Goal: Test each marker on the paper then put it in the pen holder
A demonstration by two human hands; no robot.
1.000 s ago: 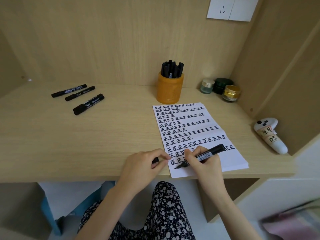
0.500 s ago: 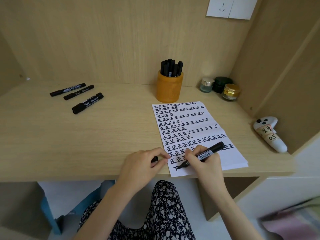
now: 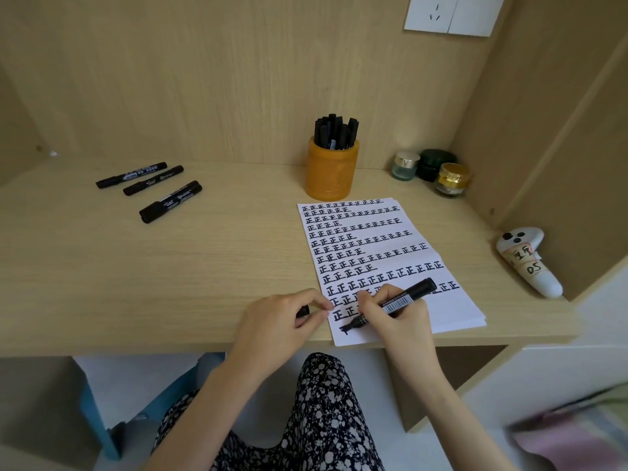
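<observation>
My right hand (image 3: 397, 317) grips a black marker (image 3: 404, 299) and its tip touches the near left corner of the white paper (image 3: 452, 311), which is covered in rows of black characters. At the paper's left edge my left hand (image 3: 275, 321) holds the marker's black cap (image 3: 302, 311) between curled fingers and thumb. An orange pen holder (image 3: 331, 173) with several black markers stands behind the paper. Three capped black markers (image 3: 131, 175), (image 3: 153, 180), (image 3: 171, 201) lie at the far left of the desk.
Three small jars (image 3: 430, 171) stand at the back right corner. A white controller (image 3: 526, 260) lies by the right side wall. The desk (image 3: 170, 266) is enclosed by wooden walls at the back and right. My patterned lap is below the front edge.
The marker tip has moved a little along the paper's bottom line, adding black strokes. My left hand has stayed in place with the cap.
</observation>
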